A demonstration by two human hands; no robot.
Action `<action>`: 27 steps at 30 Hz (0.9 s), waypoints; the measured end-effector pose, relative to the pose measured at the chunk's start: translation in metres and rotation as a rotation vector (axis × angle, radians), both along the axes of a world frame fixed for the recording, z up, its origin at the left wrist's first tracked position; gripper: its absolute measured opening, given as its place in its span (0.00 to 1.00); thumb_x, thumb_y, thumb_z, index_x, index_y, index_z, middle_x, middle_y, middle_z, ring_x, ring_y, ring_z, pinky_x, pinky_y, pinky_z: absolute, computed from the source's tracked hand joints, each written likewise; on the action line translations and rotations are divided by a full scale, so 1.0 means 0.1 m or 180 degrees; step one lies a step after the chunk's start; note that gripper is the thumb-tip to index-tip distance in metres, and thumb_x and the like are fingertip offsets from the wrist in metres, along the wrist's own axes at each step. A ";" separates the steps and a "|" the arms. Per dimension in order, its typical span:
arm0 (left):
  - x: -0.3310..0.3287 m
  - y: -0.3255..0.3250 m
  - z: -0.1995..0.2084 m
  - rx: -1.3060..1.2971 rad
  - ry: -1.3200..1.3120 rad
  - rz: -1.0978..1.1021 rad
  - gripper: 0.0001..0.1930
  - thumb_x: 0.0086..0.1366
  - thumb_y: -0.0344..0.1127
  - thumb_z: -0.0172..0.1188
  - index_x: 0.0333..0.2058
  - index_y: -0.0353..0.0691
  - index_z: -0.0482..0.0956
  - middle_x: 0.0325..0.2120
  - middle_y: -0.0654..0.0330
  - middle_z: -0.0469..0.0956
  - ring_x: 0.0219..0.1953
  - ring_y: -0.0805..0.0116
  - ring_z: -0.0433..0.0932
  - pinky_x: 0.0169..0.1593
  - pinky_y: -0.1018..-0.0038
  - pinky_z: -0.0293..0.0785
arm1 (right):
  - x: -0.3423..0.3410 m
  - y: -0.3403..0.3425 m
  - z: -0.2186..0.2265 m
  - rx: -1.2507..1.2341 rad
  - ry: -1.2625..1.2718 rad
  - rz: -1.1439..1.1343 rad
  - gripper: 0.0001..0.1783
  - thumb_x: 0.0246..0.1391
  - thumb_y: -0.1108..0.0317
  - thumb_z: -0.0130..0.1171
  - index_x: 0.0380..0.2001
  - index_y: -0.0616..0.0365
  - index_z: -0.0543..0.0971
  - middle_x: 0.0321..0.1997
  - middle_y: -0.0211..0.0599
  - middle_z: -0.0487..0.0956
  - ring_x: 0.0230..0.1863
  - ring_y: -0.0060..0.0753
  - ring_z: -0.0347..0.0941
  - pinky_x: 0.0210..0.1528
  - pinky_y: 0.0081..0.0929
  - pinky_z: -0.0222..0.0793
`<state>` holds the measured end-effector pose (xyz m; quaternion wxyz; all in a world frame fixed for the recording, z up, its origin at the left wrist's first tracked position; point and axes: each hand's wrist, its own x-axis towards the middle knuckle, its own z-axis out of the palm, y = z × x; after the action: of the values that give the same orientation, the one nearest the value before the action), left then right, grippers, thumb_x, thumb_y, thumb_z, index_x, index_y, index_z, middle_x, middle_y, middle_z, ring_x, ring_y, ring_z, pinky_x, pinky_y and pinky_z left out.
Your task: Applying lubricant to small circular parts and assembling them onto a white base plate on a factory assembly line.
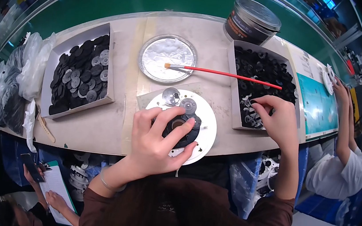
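Note:
A white round plate (207, 136) lies in front of me, carrying a large black gear with a brown centre (186, 136) and smaller grey gears (188, 106). My left hand (156, 134) is curved over this gear, fingertips and thumb resting against it and the neighbouring gears. A clear round disc (171, 96) sits at the plate's far edge. To the right, my right hand (279, 121) pinches over the near part of a box of small black parts (264, 69). Whatever its fingertips hold is too small to name.
A box of black and grey gears (83, 73) stands left. A brush with a red handle (234, 76) spans a round lid (143, 62) and the right box. Behind is a tub (251, 23). Plastic bags (34, 69) lie far left. Other people work at both sides.

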<state>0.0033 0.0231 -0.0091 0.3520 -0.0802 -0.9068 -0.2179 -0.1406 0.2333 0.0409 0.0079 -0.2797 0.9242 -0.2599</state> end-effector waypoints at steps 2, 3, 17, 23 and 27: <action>0.00 0.00 0.00 -0.0018 -0.0025 -0.0002 0.19 0.36 0.38 0.65 0.33 0.45 0.78 0.39 0.63 0.71 0.37 0.62 0.63 0.38 0.69 0.58 | 0.05 -0.08 0.10 -0.0512 -0.0373 0.0143 0.05 0.45 0.73 0.59 0.22 0.64 0.76 0.19 0.29 0.76 0.21 0.14 0.69 0.22 0.14 0.63; 0.00 0.00 0.00 -0.0022 -0.0025 -0.0009 0.19 0.36 0.38 0.65 0.33 0.45 0.78 0.39 0.63 0.71 0.37 0.62 0.63 0.38 0.69 0.58 | 0.07 -0.15 0.11 -0.0517 -0.0372 0.0136 0.05 0.45 0.73 0.59 0.22 0.64 0.76 0.19 0.29 0.76 0.21 0.14 0.69 0.22 0.14 0.63; 0.00 -0.02 0.03 0.0053 -0.0203 -0.0044 0.19 0.35 0.36 0.67 0.32 0.47 0.79 0.38 0.62 0.71 0.37 0.62 0.62 0.40 0.73 0.61 | -0.34 -1.03 0.03 0.0481 -0.3739 0.1272 0.07 0.42 0.72 0.62 0.18 0.66 0.78 0.16 0.35 0.76 0.15 0.15 0.68 0.18 0.11 0.60; -0.01 -0.02 0.03 0.0076 -0.0088 -0.0105 0.18 0.35 0.37 0.67 0.31 0.47 0.79 0.38 0.63 0.71 0.36 0.63 0.62 0.38 0.73 0.61 | -0.32 -1.08 0.06 0.0789 -0.3822 0.1085 0.12 0.42 0.66 0.64 0.16 0.64 0.77 0.13 0.34 0.75 0.13 0.17 0.69 0.14 0.11 0.57; 0.00 -0.04 -0.01 0.0047 -0.0091 -0.0049 0.18 0.36 0.37 0.67 0.31 0.46 0.79 0.38 0.64 0.72 0.36 0.63 0.62 0.38 0.72 0.60 | -0.26 -1.00 0.23 0.0959 -0.2130 0.1336 0.16 0.38 0.63 0.67 0.11 0.60 0.73 0.10 0.24 0.70 0.14 0.14 0.63 0.18 0.14 0.57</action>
<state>0.0035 0.0188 -0.0097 0.3379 -0.0814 -0.9094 -0.2284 -0.1661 0.1334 0.0643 0.4011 -0.3578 0.8213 -0.1911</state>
